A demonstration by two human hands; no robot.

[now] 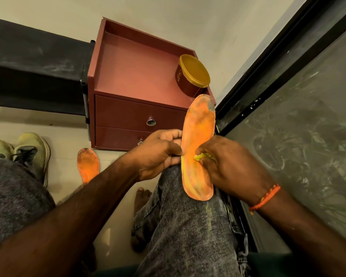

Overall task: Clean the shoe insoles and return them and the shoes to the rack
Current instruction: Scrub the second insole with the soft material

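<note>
An orange insole (199,136) stands on my right knee, toe end up and stained grey at the tip. My left hand (158,154) grips its left edge between thumb and fingers. My right hand (226,162) pinches a small yellow cloth (203,156) and presses it against the middle of the insole. A second orange insole (88,164) lies on the floor to the left. Two pale yellow-green shoes (31,148) stand on the floor at the far left, partly hidden by my left leg.
A dark red two-drawer cabinet (132,80) stands against the wall ahead, with a brown tub with a yellow lid (193,75) on top. A black rack shelf (34,64) runs along the left. A dark glass door (298,116) is on the right.
</note>
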